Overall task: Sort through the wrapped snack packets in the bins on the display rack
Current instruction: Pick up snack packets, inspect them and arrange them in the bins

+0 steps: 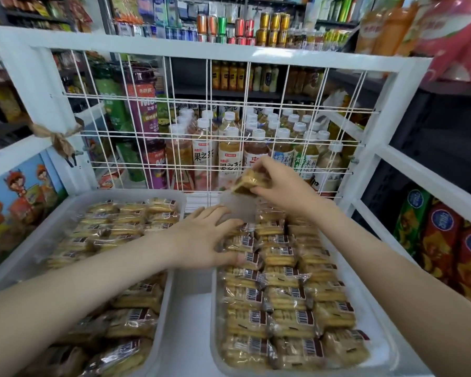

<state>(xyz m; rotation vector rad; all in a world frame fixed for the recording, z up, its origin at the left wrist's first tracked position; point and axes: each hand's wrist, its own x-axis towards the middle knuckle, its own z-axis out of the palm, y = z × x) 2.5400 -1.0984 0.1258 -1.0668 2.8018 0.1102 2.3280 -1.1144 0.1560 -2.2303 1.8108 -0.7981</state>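
**Two bins, one packet lifted**

Two translucent bins sit side by side on the white rack. Your left bin (125, 193) is heaped with wrapped packets (131, 213), and neither hand is on it. Your left hand (204, 238) reaches across to the far left corner of the right bin (386, 346). Its fingers are spread and lie flat on the packets there, gripping nothing. Your right hand (280, 183) is raised over that bin's far end. It pinches one snack packet (249, 180) between thumb and fingertips, clear of the rest and just in front of the wire grille (210, 118).

Expect each packet to be light, with slick, crinkly film over what look like brittle biscuits. They will probably slide on one another and crack if squeezed. Take them gently by the long edges or sealed ends, not across the middle.

Each wrapper carries a brown strip with a white barcode, its print too small to read. Behind the grille, bottles (201, 153) read 果之茶, and a purple bottle (144, 110) shows "Mo", the rest hidden.
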